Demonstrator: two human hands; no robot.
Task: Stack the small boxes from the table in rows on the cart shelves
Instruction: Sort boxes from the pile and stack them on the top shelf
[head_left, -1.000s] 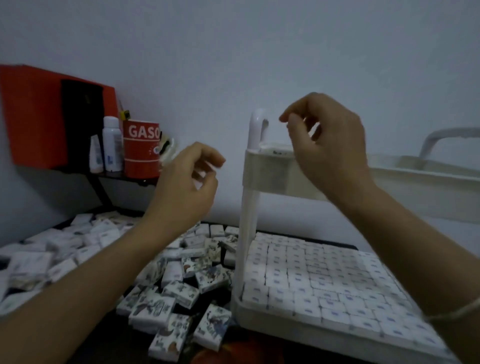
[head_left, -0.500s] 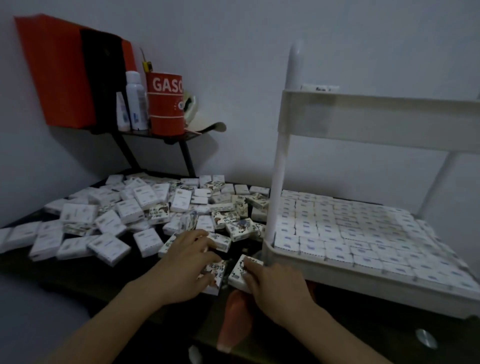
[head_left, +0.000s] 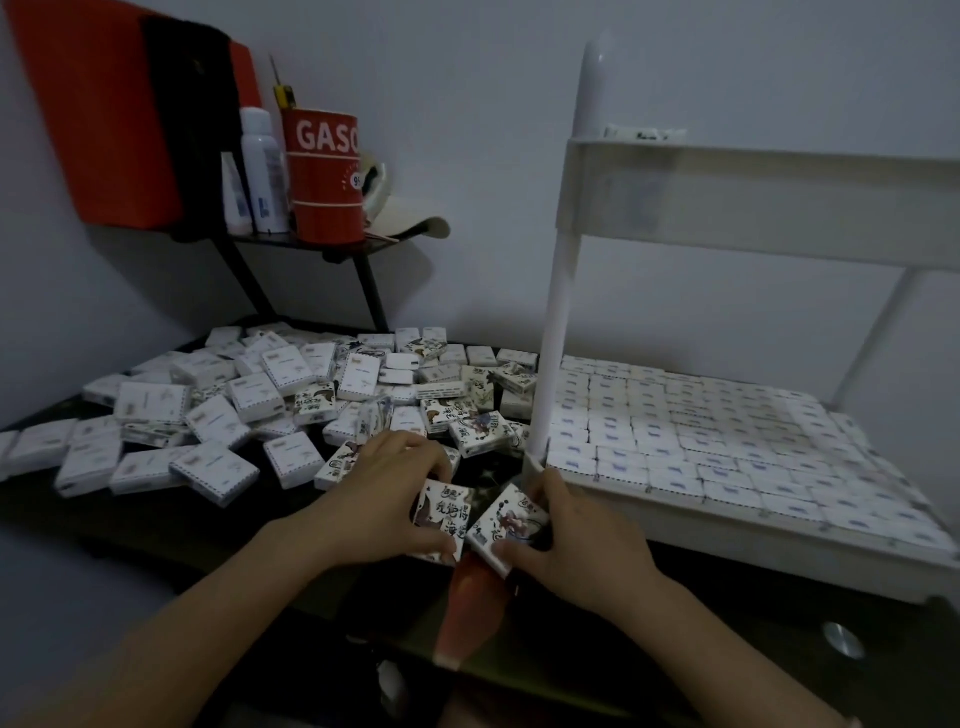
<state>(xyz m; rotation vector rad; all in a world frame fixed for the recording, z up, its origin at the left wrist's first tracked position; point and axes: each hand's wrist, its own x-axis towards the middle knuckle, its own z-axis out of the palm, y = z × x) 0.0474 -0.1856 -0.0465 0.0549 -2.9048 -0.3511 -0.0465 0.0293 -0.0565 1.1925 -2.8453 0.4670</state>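
Two boxes are now coming up in our grip, left hand (head_left: 384, 499) closing on one box (head_left: 441, 522), right hand (head_left: 566, 540) on another (head_left: 506, 525); we are leaving the pile (head_left: 291, 395) beside the full lower shelf (head_left: 727, 436); next row is probably going on the upper shelf (head_left: 779, 208).

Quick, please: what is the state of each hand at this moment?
Left hand: closed on a small box at the table's front.
Right hand: closed on another small box beside it.
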